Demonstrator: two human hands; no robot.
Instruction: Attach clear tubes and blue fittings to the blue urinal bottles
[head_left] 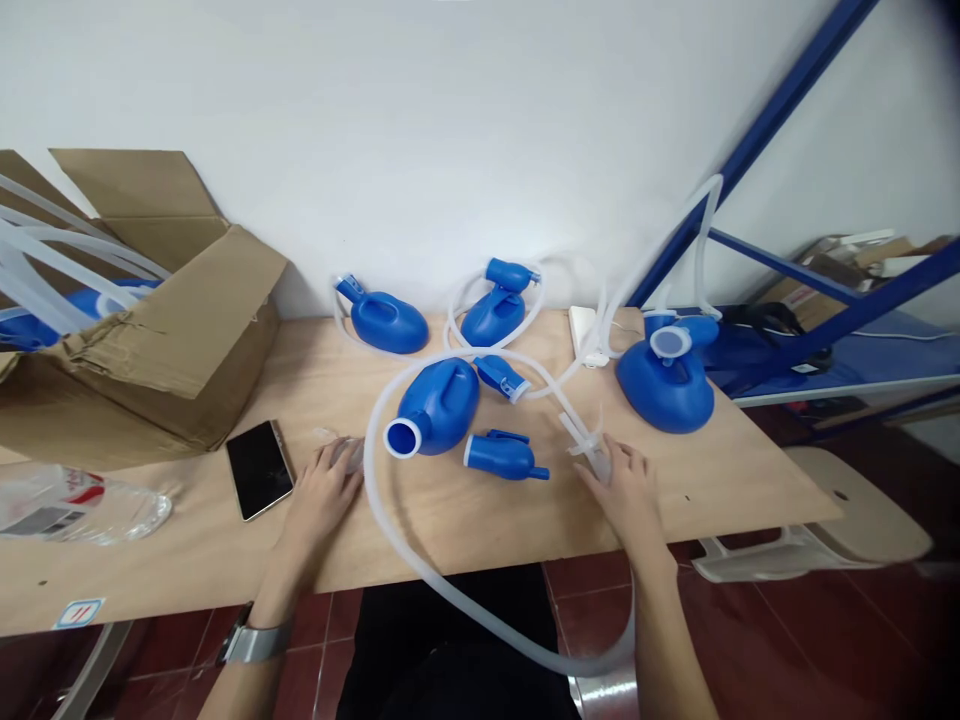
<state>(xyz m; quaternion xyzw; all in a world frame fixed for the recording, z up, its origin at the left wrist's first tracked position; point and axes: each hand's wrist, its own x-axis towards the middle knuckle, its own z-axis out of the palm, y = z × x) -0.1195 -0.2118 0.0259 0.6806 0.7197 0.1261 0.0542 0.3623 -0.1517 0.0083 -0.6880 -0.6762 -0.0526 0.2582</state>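
Note:
My left hand (330,486) rests on the table beside a phone, its fingers curled over a small clear plastic piece (351,454) that they partly hide. Between the thumb and fingers of my right hand (626,488) is a translucent plastic fitting (598,458). A long translucent tube (379,500) loops between my hands and hangs over the front edge. Inside that loop lie a blue plastic urinal bottle (448,410) with an uncapped white-rimmed mouth, a blue spouted cap (504,455) and another blue cap-like part (501,377).
More blue urinal bottles stand at the back (390,322) and right (664,385). A cardboard box (232,310) of tubes, a phone (259,470) and a lying water bottle (90,505) occupy the left. Beyond the right end are a blue metal frame (772,90) and a stool (862,500).

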